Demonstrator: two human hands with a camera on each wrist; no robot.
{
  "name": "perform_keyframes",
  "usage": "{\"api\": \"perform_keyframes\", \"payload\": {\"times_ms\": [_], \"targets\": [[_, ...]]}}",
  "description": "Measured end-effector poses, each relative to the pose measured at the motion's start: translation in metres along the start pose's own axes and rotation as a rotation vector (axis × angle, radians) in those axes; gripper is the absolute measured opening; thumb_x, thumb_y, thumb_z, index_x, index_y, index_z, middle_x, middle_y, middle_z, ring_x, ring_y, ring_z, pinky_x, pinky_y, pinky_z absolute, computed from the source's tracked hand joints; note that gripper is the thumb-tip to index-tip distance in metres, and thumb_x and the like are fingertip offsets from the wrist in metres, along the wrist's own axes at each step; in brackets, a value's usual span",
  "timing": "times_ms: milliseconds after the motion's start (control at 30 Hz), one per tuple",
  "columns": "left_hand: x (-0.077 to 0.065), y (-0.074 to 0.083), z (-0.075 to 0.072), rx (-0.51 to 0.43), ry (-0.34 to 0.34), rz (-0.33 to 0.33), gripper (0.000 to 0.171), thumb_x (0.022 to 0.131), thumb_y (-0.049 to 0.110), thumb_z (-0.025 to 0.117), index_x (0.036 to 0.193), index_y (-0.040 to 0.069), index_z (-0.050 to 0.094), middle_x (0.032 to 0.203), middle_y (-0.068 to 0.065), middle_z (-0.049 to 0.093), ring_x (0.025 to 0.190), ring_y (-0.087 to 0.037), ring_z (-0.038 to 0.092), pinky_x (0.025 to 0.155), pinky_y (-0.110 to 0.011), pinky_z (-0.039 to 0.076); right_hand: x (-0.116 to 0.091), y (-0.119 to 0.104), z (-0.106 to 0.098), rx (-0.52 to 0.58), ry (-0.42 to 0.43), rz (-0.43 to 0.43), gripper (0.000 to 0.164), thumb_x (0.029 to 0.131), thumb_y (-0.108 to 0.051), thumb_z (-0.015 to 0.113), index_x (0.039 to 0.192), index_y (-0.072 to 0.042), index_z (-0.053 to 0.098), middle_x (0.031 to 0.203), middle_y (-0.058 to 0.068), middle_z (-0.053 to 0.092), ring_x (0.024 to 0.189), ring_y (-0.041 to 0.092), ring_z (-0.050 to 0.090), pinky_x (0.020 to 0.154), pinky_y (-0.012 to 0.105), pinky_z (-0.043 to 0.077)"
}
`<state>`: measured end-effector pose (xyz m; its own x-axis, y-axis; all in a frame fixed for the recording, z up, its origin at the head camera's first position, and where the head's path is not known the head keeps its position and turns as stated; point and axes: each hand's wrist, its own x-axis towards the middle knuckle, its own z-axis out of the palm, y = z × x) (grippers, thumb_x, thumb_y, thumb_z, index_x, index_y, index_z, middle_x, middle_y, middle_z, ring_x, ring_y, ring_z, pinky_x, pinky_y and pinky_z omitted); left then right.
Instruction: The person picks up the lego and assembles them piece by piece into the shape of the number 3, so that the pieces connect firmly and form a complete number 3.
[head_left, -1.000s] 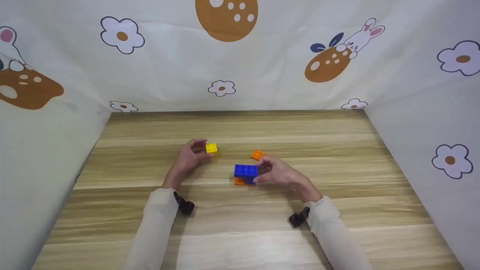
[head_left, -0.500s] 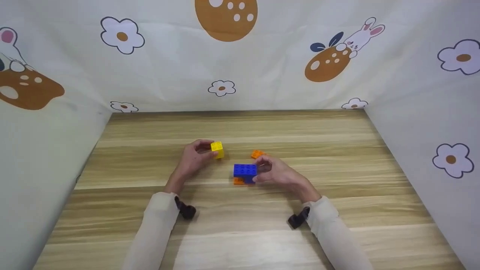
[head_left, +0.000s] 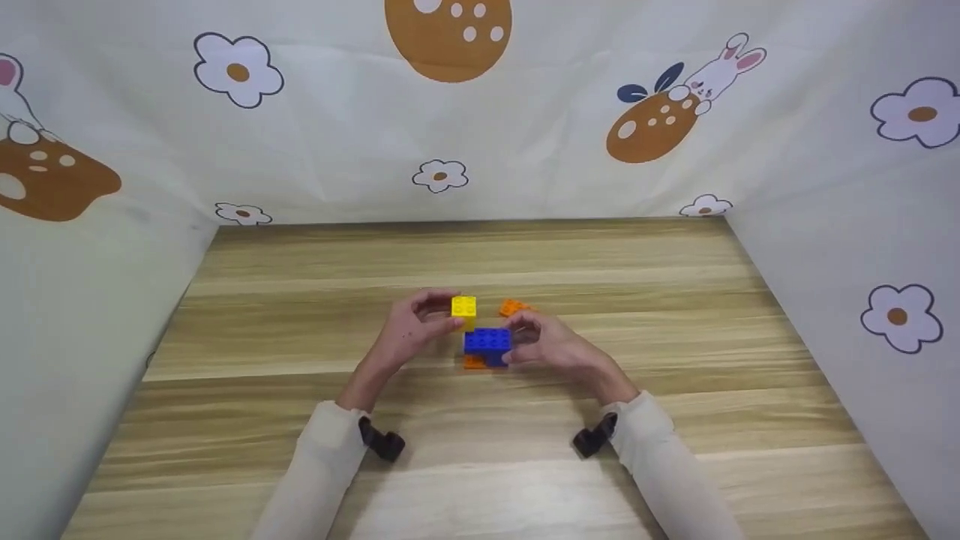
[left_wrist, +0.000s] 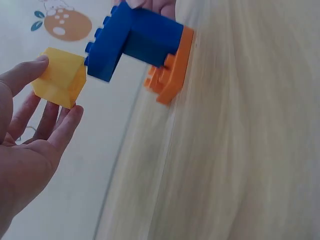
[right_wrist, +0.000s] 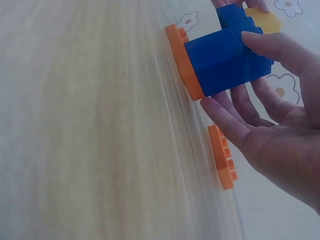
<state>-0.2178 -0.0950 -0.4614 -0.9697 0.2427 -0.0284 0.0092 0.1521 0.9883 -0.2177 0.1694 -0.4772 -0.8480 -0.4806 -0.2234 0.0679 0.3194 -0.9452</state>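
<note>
My left hand [head_left: 412, 330] pinches a yellow toy building brick [head_left: 463, 308] between thumb and fingers, just behind and above the left end of a blue stack. That stack has a long blue brick [head_left: 487, 340] over another blue block [right_wrist: 217, 60], both on a flat orange brick [left_wrist: 177, 67] that rests on the table. The long brick overhangs to the left, studs up. My right hand [head_left: 555, 349] holds the blue bricks at their right end, thumb on the near side and fingers behind. In the left wrist view the yellow brick shows its hollow underside, beside the blue studs.
A second flat orange brick [head_left: 514, 307] lies on the wooden table [head_left: 480, 259] behind the stack, close to my right fingers. A patterned cloth [head_left: 337, 150] hangs along the back and both sides of the table.
My left hand has carried the yellow brick rightward and a little nearer, from well left of the stack to its left end. My right hand and the blue stack have stayed nearly still.
</note>
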Motion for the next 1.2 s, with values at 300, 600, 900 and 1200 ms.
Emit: {"api": "perform_keyframes", "payload": {"times_ms": [300,600,900,1200], "targets": [[-0.007,0.0,0.018,-0.095,-0.013,0.017,0.044,0.087,0.016,0.078,0.128,0.006,0.065,0.132,-0.012,0.064,0.122,-0.024,0.061,0.102,-0.031,0.054,-0.001,-0.001,0.0,0.048,-0.016,0.015,0.045,0.083,-0.008,0.078,0.122,-0.005,0.057,0.133,0.021,0.063,0.125,0.03,0.06,0.099,0.034,0.054],[-0.006,0.0,0.027,-0.117,0.004,0.043,0.045,0.087,0.018,0.079,0.129,0.007,0.064,0.132,-0.011,0.063,0.123,-0.025,0.06,0.101,-0.032,0.054,-0.001,-0.002,0.0,0.041,-0.004,0.037,0.044,0.084,-0.008,0.077,0.123,-0.005,0.056,0.134,0.022,0.062,0.126,0.032,0.059,0.099,0.035,0.054],[-0.004,0.003,0.039,-0.1,-0.035,0.053,0.045,0.086,0.02,0.08,0.126,0.006,0.065,0.13,-0.011,0.063,0.119,-0.024,0.063,0.104,-0.036,0.053,-0.001,0.0,-0.001,0.016,-0.004,0.014,0.045,0.085,-0.009,0.077,0.124,-0.003,0.056,0.135,0.02,0.061,0.127,0.031,0.059,0.103,0.036,0.052],[-0.006,0.0,0.044,-0.141,-0.043,0.063,0.045,0.086,0.011,0.078,0.127,0.001,0.062,0.132,-0.015,0.061,0.123,-0.029,0.063,0.105,-0.037,0.052,0.0,0.001,-0.001,0.025,-0.017,0.009,0.05,0.084,-0.007,0.077,0.128,0.0,0.055,0.136,0.022,0.061,0.127,0.031,0.059,0.102,0.034,0.053]]}}
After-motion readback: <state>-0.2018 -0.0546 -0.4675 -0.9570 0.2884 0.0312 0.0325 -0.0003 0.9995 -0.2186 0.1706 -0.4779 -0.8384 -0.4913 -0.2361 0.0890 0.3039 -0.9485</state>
